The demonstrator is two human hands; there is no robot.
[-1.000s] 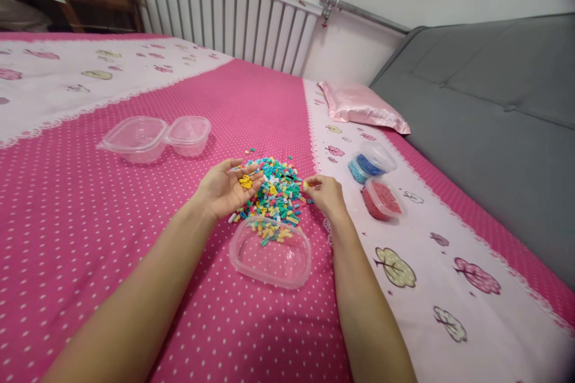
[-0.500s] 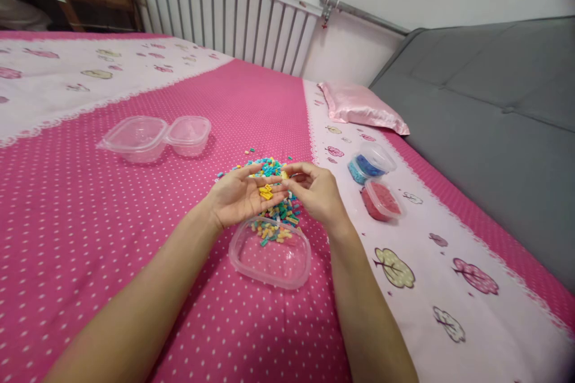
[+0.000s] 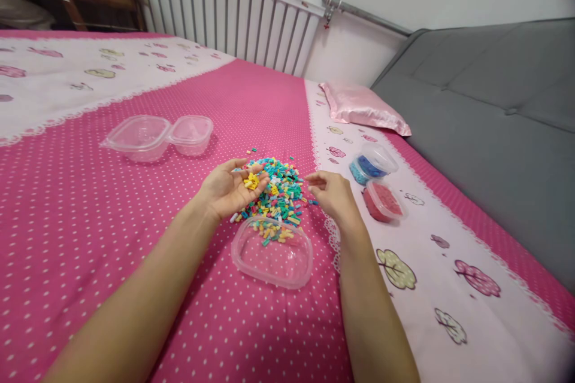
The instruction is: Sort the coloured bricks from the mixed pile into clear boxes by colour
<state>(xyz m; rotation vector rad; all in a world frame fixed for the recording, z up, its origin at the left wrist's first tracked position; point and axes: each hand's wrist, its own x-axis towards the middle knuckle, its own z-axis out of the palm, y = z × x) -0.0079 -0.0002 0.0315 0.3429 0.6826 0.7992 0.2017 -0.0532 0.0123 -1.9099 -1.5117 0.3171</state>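
A heap of small coloured pieces (image 3: 278, 188), teal, yellow, pink and white, lies on the pink dotted bedspread (image 3: 112, 221). My left hand (image 3: 227, 188) is palm up and cupped at the heap's left edge, holding a few yellow pieces (image 3: 250, 181). My right hand (image 3: 330, 191) hovers at the heap's right edge, fingers pointing toward it and drawn together; whether it holds a piece I cannot make out. A clear plastic container (image 3: 272, 251) sits just in front of the heap.
An empty clear double container (image 3: 157, 136) lies at the left. A tub of blue pieces (image 3: 372, 164) and a tub of red pieces (image 3: 383, 200) stand on the right border. A pink pillow (image 3: 362, 106), a grey sofa (image 3: 494, 131) and a radiator (image 3: 224, 15) lie beyond.
My right hand, which met my left palm half a second ago, has moved back right to the heap's edge. My left hand has drifted slightly left, still cupping yellow pieces.
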